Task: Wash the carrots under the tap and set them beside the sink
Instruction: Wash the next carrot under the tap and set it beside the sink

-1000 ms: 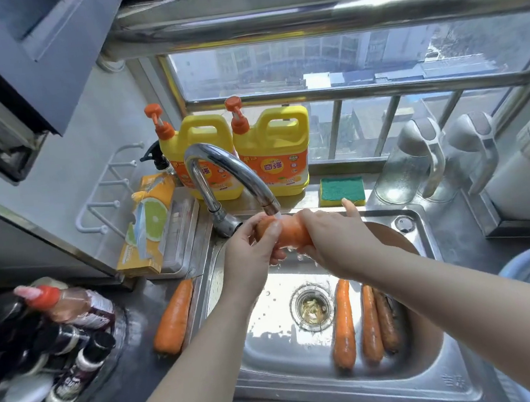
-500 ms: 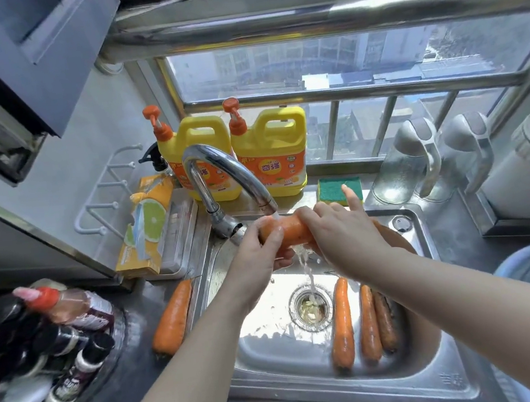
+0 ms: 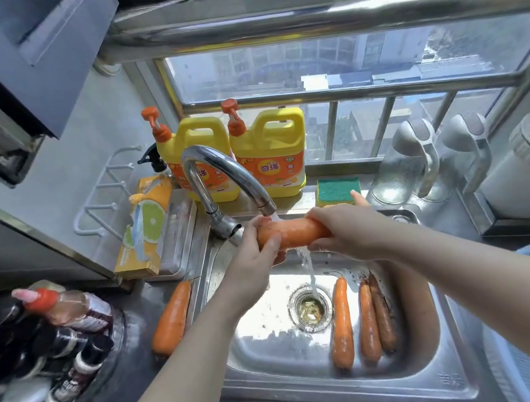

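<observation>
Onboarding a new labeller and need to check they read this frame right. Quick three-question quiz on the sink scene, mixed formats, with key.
1. True or false: water from the curved steel tap falls on the fat orange carrot gripped by the left hand and right hand.
2. How many unheld carrots lie inside the stainless steel sink? A 2, B 3, C 5.
3. Fill in: the lone counter carrot lies on the sink's ___ side.
Key: 1 true; 2 B; 3 left.
</observation>
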Demonstrator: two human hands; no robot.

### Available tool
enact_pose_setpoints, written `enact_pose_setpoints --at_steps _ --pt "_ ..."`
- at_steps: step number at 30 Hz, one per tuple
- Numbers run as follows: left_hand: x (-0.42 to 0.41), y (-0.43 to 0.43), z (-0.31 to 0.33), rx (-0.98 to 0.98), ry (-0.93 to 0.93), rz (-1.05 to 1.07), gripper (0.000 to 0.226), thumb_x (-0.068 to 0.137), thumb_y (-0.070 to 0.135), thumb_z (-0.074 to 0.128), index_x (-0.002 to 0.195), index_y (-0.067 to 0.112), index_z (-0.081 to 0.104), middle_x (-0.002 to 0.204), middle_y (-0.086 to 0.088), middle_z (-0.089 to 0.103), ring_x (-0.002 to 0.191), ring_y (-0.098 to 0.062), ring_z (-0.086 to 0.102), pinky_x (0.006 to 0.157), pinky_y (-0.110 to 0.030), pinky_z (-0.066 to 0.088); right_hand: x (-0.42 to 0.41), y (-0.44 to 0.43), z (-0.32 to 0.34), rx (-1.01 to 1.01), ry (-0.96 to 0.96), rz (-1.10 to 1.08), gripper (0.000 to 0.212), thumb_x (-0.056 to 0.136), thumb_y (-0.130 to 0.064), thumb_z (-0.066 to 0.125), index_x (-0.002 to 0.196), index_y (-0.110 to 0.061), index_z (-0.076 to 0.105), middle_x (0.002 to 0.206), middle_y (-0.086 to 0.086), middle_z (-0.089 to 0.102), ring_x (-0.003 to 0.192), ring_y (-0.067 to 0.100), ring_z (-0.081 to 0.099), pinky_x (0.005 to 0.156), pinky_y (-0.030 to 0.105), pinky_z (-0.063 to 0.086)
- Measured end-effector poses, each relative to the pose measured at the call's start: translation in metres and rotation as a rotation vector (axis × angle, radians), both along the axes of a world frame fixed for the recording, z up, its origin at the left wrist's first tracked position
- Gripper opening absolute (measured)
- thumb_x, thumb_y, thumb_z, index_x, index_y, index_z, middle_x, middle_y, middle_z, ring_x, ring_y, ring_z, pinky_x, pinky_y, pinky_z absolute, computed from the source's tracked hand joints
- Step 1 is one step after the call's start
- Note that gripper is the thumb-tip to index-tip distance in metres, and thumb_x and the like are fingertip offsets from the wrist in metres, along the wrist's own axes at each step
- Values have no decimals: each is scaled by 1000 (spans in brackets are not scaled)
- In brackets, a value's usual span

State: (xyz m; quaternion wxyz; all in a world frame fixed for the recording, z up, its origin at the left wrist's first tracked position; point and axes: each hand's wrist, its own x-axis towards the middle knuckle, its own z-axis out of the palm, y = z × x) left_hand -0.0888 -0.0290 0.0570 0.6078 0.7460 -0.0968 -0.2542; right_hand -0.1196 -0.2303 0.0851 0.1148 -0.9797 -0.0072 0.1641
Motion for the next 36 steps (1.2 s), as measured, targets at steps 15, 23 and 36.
enact_pose_setpoints --at_steps 15,23,36 --pt "-1 -25 8 -79 173 316 16 107 23 41 108 21 58 99 -8 58 78 -24 59 72 -37 54 -13 14 -24 -149 -239 6 34 99 -41 51 127 -23 43 121 -1 60 111 24 60 107 44 32" --pt "4 -8 0 -30 89 40 34 107 25 46 140 24 40 134 -6 48 118 -24 59 101 -36 53 -3 7 -9 87 -4 -19 49 95 -57 55 130 -24 47 126 1 64 114 26 58 100 45 41" --pt "22 6 7 -46 318 -66 36 104 9 50 140 15 51 130 -20 59 107 -31 70 89 -33 60 -8 3 -21 76 -33 -25 46 96 -55 54 132 -27 44 123 -2 60 113 22 57 103 42 36"
